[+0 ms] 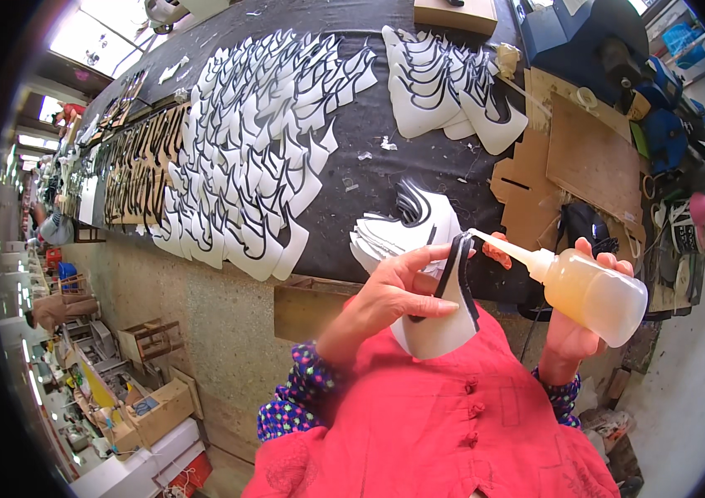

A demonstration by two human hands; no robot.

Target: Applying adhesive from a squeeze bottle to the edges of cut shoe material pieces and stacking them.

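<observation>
Between the thumb and fingers of my left hand (398, 297) is a curved white shoe-upper piece (435, 334) with a black edge strip. A translucent squeeze bottle (597, 292), partly filled with pale yellowish liquid, lies in the closed grip of my right hand (572, 332). Its long thin nozzle points left, and the tip meets or nearly meets the top end of the black strip. Just beyond my left hand, a stack of similar white pieces (406, 226) with black edges rests on the table.
Many overlapping white pieces (253, 149) cover the left of the black-topped table (361, 187). A smaller group (452, 87) lies at the far side. Cardboard sheets (589, 153) and a blue machine (589, 41) stand to the right. A wooden drawer (307, 311) is under the near edge.
</observation>
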